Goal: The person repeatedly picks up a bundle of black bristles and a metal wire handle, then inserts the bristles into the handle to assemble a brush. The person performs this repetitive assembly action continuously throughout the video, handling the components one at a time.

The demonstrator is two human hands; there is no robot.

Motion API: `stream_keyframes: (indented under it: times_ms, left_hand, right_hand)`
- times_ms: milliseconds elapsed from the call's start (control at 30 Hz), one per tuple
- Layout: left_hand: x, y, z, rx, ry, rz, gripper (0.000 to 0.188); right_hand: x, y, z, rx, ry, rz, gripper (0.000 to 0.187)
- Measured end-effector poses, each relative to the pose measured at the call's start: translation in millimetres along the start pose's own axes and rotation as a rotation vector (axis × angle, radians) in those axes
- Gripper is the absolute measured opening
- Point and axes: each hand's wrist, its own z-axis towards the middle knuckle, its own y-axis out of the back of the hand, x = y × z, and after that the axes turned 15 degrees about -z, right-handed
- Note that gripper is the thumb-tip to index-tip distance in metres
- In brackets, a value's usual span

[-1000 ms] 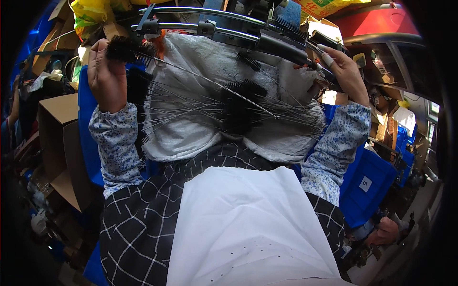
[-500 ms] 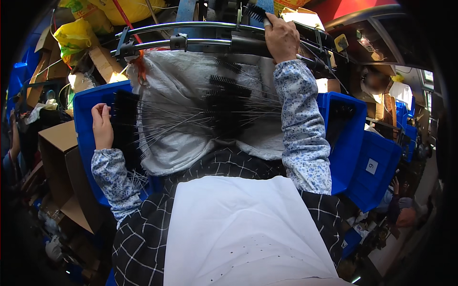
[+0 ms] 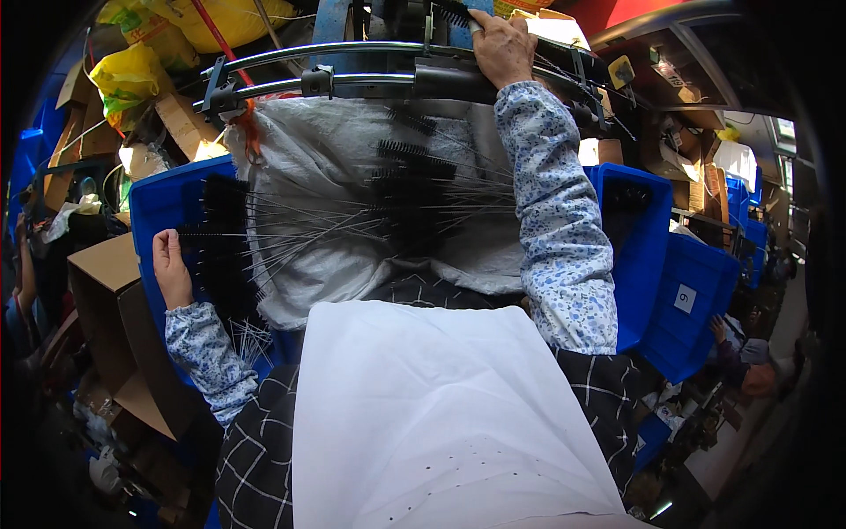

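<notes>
My right hand (image 3: 505, 51) is closed at the metal-railed machine (image 3: 370, 79), gripping a wire-stemmed bristle brush (image 3: 451, 12). Its black bristles stick out to the left of the fingers. A thin stem seems to run down to the right behind the hand. At the left, my left hand (image 3: 171, 264) pinches the tip of another thin black brush (image 3: 201, 234) beside a dark pile of brushes (image 3: 226, 264). A second brush pile (image 3: 414, 198) lies on a whitish woven sack (image 3: 308, 132) in front of me, wire stems pointing both ways.
Blue bins stand on both sides, a left bin (image 3: 148, 220) and a right bin (image 3: 636, 300). An open cardboard box (image 3: 110, 264) is at the far left. Yellow bags (image 3: 132, 79) are piled behind it. A white cloth (image 3: 441, 397) covers my lap.
My left hand has moved down and slightly left, and a thin brush now shows in its fingers. My right hand has shifted slightly up and left in view with its brush.
</notes>
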Motion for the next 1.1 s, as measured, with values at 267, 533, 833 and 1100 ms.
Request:
stream_keyframes:
  times_ms: [267,533,833,1100]
  left_hand:
    - [-50.7,15.0,13.9,-0.109,-0.341,-0.375,0.018]
    - [-85.3,40.9,21.2,-0.567,-0.774,0.129,0.017]
    - [-110.7,55.8,6.7,-0.641,-1.032,0.756,0.019]
    - [-100.4,58.6,9.5,-0.659,-0.998,0.635,0.023]
  right_hand:
    - [-0.3,-1.2,11.6,-0.094,-0.053,-0.048,0.034]
    - [-26.4,-22.2,-14.2,-0.103,-0.181,0.093,0.040]
    - [10.7,-9.2,-5.1,-0.050,-0.203,0.136,0.039]
    - [52.0,11.3,5.4,-0.007,-0.241,0.072,0.036]
